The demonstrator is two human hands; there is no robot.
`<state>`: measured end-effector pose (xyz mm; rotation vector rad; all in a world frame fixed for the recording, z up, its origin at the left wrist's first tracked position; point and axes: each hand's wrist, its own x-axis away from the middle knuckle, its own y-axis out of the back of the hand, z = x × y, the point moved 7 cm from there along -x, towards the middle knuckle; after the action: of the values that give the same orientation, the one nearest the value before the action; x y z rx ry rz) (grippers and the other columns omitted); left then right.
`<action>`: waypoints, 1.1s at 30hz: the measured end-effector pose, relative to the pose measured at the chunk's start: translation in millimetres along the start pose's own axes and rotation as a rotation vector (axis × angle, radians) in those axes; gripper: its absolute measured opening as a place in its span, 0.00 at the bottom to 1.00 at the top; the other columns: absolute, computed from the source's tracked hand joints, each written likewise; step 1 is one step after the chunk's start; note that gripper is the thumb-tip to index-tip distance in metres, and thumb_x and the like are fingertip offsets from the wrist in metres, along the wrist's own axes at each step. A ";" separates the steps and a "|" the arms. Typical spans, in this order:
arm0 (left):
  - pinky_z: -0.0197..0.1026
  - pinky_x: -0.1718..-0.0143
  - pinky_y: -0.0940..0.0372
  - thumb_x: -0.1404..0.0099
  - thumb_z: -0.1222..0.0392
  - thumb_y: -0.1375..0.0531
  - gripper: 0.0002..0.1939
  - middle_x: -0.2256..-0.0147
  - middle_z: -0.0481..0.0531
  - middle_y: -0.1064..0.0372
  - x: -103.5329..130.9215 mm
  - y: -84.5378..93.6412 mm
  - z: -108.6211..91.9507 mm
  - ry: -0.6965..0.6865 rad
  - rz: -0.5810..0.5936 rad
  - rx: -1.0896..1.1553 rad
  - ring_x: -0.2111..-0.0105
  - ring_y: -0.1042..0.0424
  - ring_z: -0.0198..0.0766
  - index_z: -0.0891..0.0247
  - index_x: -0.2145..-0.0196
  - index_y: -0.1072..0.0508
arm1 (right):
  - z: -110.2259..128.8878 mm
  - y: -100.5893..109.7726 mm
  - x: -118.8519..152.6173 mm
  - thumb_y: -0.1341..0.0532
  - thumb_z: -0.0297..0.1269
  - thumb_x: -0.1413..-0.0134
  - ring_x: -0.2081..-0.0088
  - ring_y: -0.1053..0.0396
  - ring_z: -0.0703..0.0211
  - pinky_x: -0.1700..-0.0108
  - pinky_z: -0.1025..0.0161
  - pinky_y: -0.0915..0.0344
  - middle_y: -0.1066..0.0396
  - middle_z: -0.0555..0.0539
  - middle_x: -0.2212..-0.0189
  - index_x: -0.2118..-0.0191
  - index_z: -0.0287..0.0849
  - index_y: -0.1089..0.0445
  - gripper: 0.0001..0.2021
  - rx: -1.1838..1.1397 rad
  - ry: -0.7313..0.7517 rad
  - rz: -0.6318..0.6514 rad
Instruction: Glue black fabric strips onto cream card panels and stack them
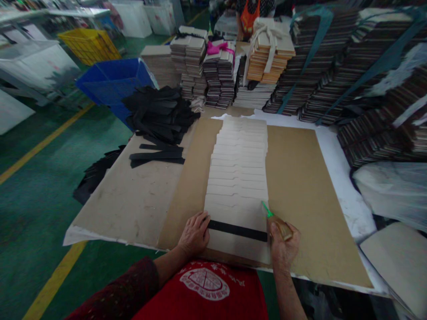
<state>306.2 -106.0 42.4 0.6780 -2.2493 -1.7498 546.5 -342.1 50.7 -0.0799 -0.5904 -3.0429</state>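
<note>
My right hand (286, 242) is wrapped round a small amber glue bottle (280, 227) with a green nozzle. The nozzle tip points at the right edge of a row of overlapping off-white panels (238, 182). Across the nearest panel lies a flat black strip (237, 230). At the strip's left end rests my left hand (194, 234), fingers bent and close together, the end between fingertips and thumb. A brown board (300, 191) lies beneath the panels.
Loose black strips (156, 155) and a black heap (162, 113) lie on the table's left side. Blue (110, 80) and yellow (88, 46) crates stand beyond. Tied stacks of panels (218, 73) line the back and right. Another person (251, 18) is at the far side.
</note>
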 end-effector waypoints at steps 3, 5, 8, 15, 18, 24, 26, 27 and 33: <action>0.54 0.41 0.40 0.37 0.66 0.45 0.24 0.42 0.59 0.36 0.1 -0.5 0.2 0.000 0.000 0.003 0.41 0.40 0.52 0.63 0.43 0.32 | 6.4 1.4 4.0 0.31 0.55 0.57 0.57 0.33 0.50 0.54 0.53 0.34 0.32 0.42 0.57 0.53 0.39 0.32 0.30 0.049 -0.009 -0.002; 0.54 0.41 0.40 0.37 0.66 0.45 0.24 0.42 0.59 0.36 -0.1 -0.6 0.2 0.000 -0.001 0.003 0.41 0.40 0.52 0.63 0.43 0.32 | 7.9 1.4 5.7 0.32 0.55 0.56 0.56 0.33 0.49 0.53 0.53 0.35 0.32 0.42 0.57 0.53 0.38 0.32 0.30 0.067 -0.002 -0.003; 0.54 0.42 0.40 0.37 0.66 0.45 0.24 0.42 0.60 0.36 -0.6 -0.5 -0.1 -0.001 0.000 0.003 0.41 0.40 0.52 0.64 0.43 0.32 | 7.4 0.0 7.5 0.32 0.56 0.55 0.55 0.33 0.49 0.52 0.52 0.36 0.32 0.41 0.57 0.52 0.38 0.31 0.30 0.089 0.016 -0.011; 0.54 0.41 0.40 0.37 0.66 0.45 0.24 0.42 0.60 0.36 -0.4 0.4 -0.3 -0.003 -0.005 0.010 0.40 0.40 0.52 0.64 0.43 0.32 | 16.0 -13.2 14.5 0.34 0.55 0.52 0.56 0.32 0.50 0.53 0.54 0.36 0.31 0.41 0.56 0.53 0.39 0.30 0.27 0.124 0.085 0.083; 0.54 0.42 0.40 0.37 0.66 0.45 0.24 0.42 0.60 0.36 -0.4 0.6 -0.5 0.001 -0.004 0.014 0.41 0.40 0.52 0.64 0.43 0.32 | 21.5 -15.9 17.6 0.34 0.54 0.51 0.55 0.33 0.49 0.52 0.52 0.37 0.31 0.41 0.57 0.53 0.38 0.30 0.26 0.157 0.122 0.077; 0.55 0.42 0.40 0.38 0.66 0.44 0.25 0.42 0.60 0.36 -1.1 1.3 -0.9 0.005 -0.003 0.029 0.41 0.40 0.52 0.64 0.42 0.32 | 29.7 -35.4 24.7 0.35 0.53 0.50 0.55 0.33 0.49 0.51 0.52 0.36 0.31 0.42 0.57 0.53 0.41 0.29 0.24 0.178 0.214 0.179; 0.55 0.41 0.40 0.38 0.66 0.44 0.25 0.42 0.60 0.36 -0.9 1.1 -0.8 0.008 -0.001 0.033 0.40 0.40 0.52 0.63 0.42 0.32 | 31.7 -37.6 24.9 0.35 0.53 0.50 0.54 0.33 0.48 0.51 0.51 0.36 0.31 0.41 0.56 0.53 0.40 0.30 0.24 0.184 0.226 0.182; 0.55 0.41 0.40 0.38 0.66 0.44 0.25 0.42 0.60 0.36 -0.7 0.8 -0.8 0.008 0.000 0.034 0.40 0.40 0.52 0.63 0.42 0.32 | 33.0 -38.5 24.7 0.35 0.53 0.49 0.54 0.33 0.48 0.50 0.50 0.36 0.30 0.41 0.57 0.53 0.40 0.30 0.24 0.187 0.232 0.185; 0.56 0.41 0.41 0.37 0.65 0.44 0.24 0.42 0.60 0.36 0.5 -0.3 -1.0 0.008 0.008 0.038 0.40 0.41 0.52 0.64 0.43 0.32 | 44.0 -50.7 28.7 0.36 0.52 0.49 0.54 0.33 0.48 0.50 0.50 0.36 0.30 0.41 0.57 0.53 0.40 0.31 0.23 0.203 0.275 0.251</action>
<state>306.3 -107.2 42.4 0.6818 -2.2820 -1.7019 517.3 -279.6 74.2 0.2477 -0.7925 -2.6727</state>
